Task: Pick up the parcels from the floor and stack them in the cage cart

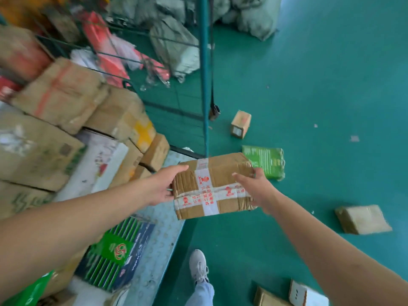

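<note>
Above the green floor (pixel 309 85) beside the cage cart (pixel 204 62), left hand (pixel 162 186) and right hand (pixel 257 191) gripping a taped parcel (pixel 213 185).

Brown parcel (pixel 213 186), red-printed white tape (pixel 206 191)

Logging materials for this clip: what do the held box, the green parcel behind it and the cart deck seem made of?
Held box: brown corrugated cardboard, matte, creased, crossed by glossy white tape with red print. Green parcel: probably plastic film, judging by its wrinkled, slightly shiny edge. Cart deck: likely pale painted metal, with a raised tread pattern.
</note>
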The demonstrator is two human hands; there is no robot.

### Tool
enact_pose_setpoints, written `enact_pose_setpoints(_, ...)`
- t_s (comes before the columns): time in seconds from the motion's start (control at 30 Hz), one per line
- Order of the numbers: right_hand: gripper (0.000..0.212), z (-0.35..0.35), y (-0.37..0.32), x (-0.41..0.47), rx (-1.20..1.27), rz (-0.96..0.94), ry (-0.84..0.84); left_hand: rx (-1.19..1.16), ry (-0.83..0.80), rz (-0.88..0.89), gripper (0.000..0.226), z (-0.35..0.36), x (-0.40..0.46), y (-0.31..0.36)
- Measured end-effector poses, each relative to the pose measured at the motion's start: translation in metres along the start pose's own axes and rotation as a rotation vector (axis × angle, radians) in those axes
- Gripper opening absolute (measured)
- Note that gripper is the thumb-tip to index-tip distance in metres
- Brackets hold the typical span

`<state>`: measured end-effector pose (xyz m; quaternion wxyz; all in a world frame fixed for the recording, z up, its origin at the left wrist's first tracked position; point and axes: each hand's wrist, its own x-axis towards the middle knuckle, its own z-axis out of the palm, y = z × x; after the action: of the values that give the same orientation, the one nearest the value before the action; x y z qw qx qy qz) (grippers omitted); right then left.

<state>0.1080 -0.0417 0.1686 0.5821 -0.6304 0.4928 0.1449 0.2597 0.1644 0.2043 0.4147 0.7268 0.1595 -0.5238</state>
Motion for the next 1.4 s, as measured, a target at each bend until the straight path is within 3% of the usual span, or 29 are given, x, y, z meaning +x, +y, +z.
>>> enact_pose_setpoints(0.07, 0.051, 0.011, -0.038, -0.020, 0.043, -0.025, -0.027, -0.069, 0.017, 0.033, 0.027, -0.027, -0.024, 0.011)
enact_pose_setpoints(0.17, 0.070, 0.032, -0.089, -0.047, 0.070, -0.069, -0.063, -0.144, 0.061, 0.098, 0.033, -0.064, -0.062, 0.023)
enact_pose_setpoints(0.4, 0.069, 0.059, -0.166, -0.068, 0.038, -0.145, -0.145, -0.326, 0.246, 0.163, 0.033, -0.111, -0.112, 0.029)
enact_pose_setpoints(0.53, 0.046, 0.062, -0.192, -0.075, -0.020, -0.122, -0.271, -0.403, 0.339, 0.183, 0.045, -0.123, -0.135, 0.033)
enact_pose_setpoints(0.7, 0.034, 0.062, -0.220, -0.094, -0.108, -0.136, -0.390, -0.496, 0.475, 0.203, 0.047, -0.127, -0.173, 0.040)
enact_pose_setpoints(0.9, 0.033, 0.071, -0.254, -0.105, -0.200, -0.235, -0.502, -0.566, 0.605, 0.234, 0.019, -0.128, -0.214, 0.043)
enact_pose_setpoints(1.4, 0.029, 0.131, -0.316, -0.121, -0.515, -0.423, -0.605, -0.770, 0.717, 0.169, 0.014, -0.140, -0.245, -0.001)
